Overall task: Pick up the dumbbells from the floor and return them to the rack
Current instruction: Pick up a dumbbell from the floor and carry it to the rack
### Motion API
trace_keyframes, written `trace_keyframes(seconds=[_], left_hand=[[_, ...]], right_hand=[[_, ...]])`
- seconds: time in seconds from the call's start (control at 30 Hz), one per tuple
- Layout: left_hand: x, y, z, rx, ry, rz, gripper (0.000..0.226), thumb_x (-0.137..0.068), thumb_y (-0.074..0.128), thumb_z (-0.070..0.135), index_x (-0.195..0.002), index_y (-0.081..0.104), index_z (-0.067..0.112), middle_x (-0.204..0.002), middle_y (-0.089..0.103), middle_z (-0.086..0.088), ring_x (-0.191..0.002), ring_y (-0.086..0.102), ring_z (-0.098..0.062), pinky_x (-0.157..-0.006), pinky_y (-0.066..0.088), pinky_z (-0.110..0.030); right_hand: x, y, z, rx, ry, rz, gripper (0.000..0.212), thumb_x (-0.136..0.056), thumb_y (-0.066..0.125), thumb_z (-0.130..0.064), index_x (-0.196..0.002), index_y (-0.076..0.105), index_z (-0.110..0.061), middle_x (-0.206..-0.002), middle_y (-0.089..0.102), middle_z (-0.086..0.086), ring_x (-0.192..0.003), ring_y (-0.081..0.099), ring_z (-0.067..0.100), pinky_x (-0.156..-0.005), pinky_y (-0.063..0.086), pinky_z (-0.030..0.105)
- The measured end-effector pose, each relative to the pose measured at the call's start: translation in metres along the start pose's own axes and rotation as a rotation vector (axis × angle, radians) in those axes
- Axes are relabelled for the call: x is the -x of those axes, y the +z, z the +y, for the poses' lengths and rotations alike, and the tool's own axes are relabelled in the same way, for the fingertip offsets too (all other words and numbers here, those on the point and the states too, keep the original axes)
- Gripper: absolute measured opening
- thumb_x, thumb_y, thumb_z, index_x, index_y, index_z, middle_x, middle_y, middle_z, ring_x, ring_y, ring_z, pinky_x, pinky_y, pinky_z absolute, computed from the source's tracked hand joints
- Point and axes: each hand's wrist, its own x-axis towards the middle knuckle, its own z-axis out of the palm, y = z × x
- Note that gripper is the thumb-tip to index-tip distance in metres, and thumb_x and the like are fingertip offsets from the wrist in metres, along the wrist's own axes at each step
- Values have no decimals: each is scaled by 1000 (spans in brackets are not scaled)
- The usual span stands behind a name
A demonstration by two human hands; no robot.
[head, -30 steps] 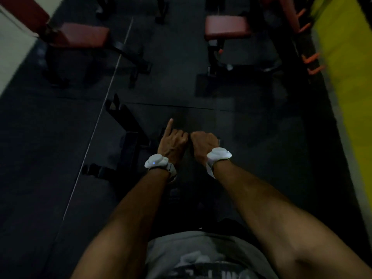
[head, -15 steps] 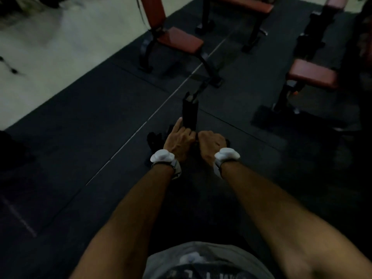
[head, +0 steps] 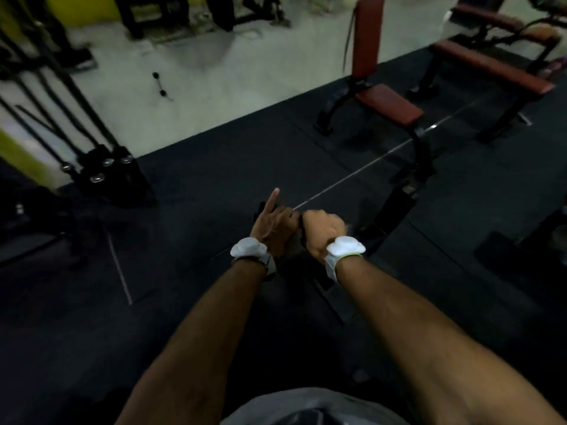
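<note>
I am looking down at both hands held out side by side near the centre of the view, over the dark rubber floor mat [head: 214, 185]. The left hand [head: 274, 227] is curling most of its fingers around a dark object between the two hands, with the index finger sticking straight out toward 12 o'clock. The right hand [head: 322, 230] is making a closed fist beside it, knuckles up, apparently gripping the same dark object (too dim for me to tell whether it is a dumbbell). Each wrist is wearing a white band.

At 10 o'clock, a dark rack [head: 104, 173] is standing at the mat's edge with round-ended dumbbells [head: 97, 178] sitting on it. A small dumbbell [head: 159, 84] is lying on the pale floor at 11 o'clock. At 1 o'clock a red-padded bench [head: 386, 105] is standing on the mat.
</note>
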Motion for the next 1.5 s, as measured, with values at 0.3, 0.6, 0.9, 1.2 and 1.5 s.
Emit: trace_keyframes(seconds=[0.3, 0.6, 0.9, 1.2, 1.5], left_hand=[[100, -2, -147, -65, -290, -51, 24, -87, 51, 16, -88, 75, 11, -70, 66, -4, -70, 67, -26, -118, 28, -56], [132, 18, -247, -152, -441, -171, 19, -85, 57, 14, -86, 76, 13, -65, 67, -1, -65, 67, -23, -119, 24, -56], [99, 23, -377, -185, -726, -346, 15, -87, 59, 19, -85, 72, 12, -70, 68, -3, -72, 66, -25, -122, 16, -56], [100, 6, -476, -201, -944, -537, 31, -101, 39, 30, -114, 62, 14, -102, 71, -3, -105, 62, -25, -122, -7, -53], [131, 36, -612, -165, -1053, -513, 30, -99, 41, 26, -116, 63, 15, -103, 69, -3, -107, 60, -25, -120, -8, -60]], right_hand=[[-75, 10, -170, 18, -281, -8, 20, -91, 56, -16, -110, 61, -14, -114, 69, 10, -104, 68, 35, -75, 47, 35], [-158, 20, -262, -24, -523, -6, 17, -90, 57, -16, -106, 63, -12, -105, 71, 11, -95, 69, 35, -65, 41, 34], [-288, -10, -354, -30, -721, 5, 19, -99, 49, -24, -107, 63, -14, -107, 70, 9, -95, 68, 32, -70, 44, 36], [-358, -40, -448, 60, -817, -57, 11, -95, 55, -10, -92, 65, -11, -102, 69, 14, -98, 68, 33, -84, 55, 41], [-446, -39, -573, 122, -925, 23, 16, -96, 53, -18, -99, 69, -17, -105, 72, 6, -97, 69, 29, -81, 51, 37]])
